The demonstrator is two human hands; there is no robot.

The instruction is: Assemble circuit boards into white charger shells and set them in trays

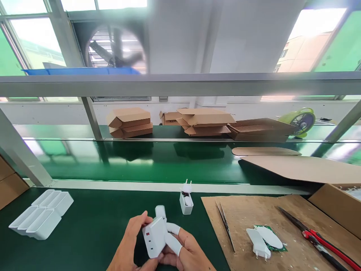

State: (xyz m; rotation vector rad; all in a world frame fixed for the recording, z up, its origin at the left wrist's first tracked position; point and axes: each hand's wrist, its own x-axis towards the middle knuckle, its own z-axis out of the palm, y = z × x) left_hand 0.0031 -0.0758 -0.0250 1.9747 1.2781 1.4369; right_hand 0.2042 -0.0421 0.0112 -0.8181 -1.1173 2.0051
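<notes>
- The left hand (126, 246) has its fingers closed on the near-left edges of a white block-shaped adapter (155, 238); the thumb is low on it, the index finger at its top
- The right hand (187, 252) grips the same adapter from the other side; two of its fingers (172, 244) wear white covers and press against the block
- The adapter is held above the near part of the green desk (101, 218), tilted, with its slotted face toward the viewer; a small white piece (160, 212) sticks up at its far edge; whether it is part of the block cannot be told
- Just beyond the hands, a white open casing (186, 205) stands on the desk, with a two-pin plug end at its top and dark parts inside
- At left, open white casings (42, 216) sit grouped together
- At right, a brown board (242, 203) carries tweezers (225, 226), a white two-pin part (258, 244) touching a green-edged circuit board (272, 238), and red-handled cutters (313, 235)
- Farther back, folded cardboard boxes (131, 122) and a green fan (304, 122) stand beyond the shiny green belt (169, 165)
</notes>
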